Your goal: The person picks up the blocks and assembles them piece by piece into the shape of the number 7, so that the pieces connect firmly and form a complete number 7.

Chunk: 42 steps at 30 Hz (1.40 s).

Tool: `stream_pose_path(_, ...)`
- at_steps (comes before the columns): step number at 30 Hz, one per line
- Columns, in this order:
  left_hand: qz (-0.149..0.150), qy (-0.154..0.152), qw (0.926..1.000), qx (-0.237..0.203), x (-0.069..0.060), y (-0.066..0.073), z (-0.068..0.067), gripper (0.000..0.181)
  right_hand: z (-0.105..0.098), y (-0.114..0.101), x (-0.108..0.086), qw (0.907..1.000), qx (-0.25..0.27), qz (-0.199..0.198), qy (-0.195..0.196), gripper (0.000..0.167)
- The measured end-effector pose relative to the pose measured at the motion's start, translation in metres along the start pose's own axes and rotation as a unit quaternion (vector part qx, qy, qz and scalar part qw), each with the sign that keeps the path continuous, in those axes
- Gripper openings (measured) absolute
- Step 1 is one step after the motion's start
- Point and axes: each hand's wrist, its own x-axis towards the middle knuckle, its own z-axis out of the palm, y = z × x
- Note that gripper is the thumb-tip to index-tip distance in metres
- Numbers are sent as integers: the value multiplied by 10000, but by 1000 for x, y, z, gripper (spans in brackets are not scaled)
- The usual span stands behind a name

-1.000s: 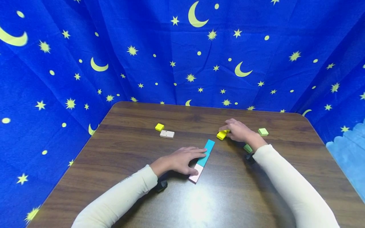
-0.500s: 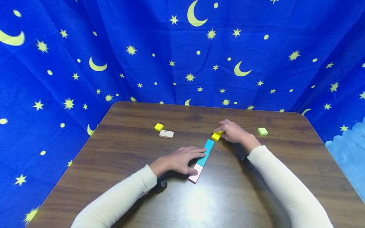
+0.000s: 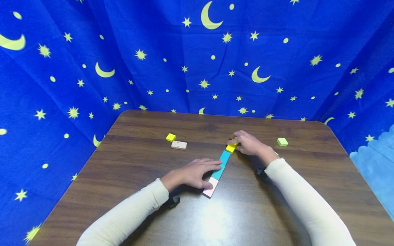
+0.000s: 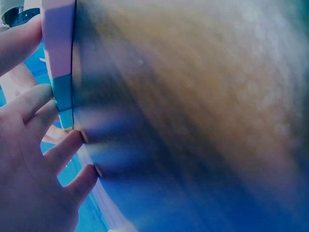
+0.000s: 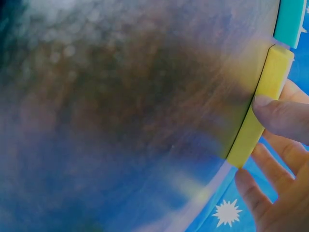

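My left hand [image 3: 194,173] lies spread on the table, its thumb on the pink block [image 3: 208,193] and its fingertips touching the teal blocks [image 3: 219,174]. Pink and teal stand end to end in one slanting row, as the left wrist view also shows with the pink block [image 4: 59,41]. At the row's far end, my right hand [image 3: 250,143] pinches a long yellow block [image 3: 230,149] between thumb and fingers. The right wrist view shows this yellow block [image 5: 251,130] lined up with the teal end [image 5: 289,21], with a narrow gap between them. Fingers hide part of the yellow block.
A small yellow block [image 3: 170,137] and a speckled whitish block [image 3: 179,145] lie at the back left of the brown table [image 3: 138,160]. A light green block [image 3: 282,142] sits right of my right hand. Blue star-patterned curtains [image 3: 172,51] surround the table.
My right hand has slid the yellow block leftward, up to the far end of the teal row. The left hand stays put. A darker green block is now mostly behind the right wrist.
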Motion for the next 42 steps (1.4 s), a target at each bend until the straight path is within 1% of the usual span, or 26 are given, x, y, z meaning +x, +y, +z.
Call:
stream_pose_path(9,-4,-37,10000,-32,-1,0,-1,71,3,-1,0,9995,-2,-232,211,38)
stream_pose_path(17,-26,-38,10000,-46,-1,0,-1,70,4,-3,1,9995,30,-251,192,39)
stream_pose_path(24,-29,-43,10000,-45,0,0,-1,71,4,-4,2,9997,84,-180,113,38)
stream_pose_path(28,-9,13,10000,35,2,-2,2,73,4,-5,2,9991,61,-346,237,38)
stream_pose_path(31,15,84,9997,220,4,-2,2,79,3,-5,1,9985,53,-441,321,38)
stream_pose_path(36,45,79,9989,464,7,-1,-1,82,4,-4,0,9992,102,-330,217,39)
stream_pose_path(42,53,62,9985,537,8,-1,-2,81,3,-5,1,9994,142,-263,156,39)
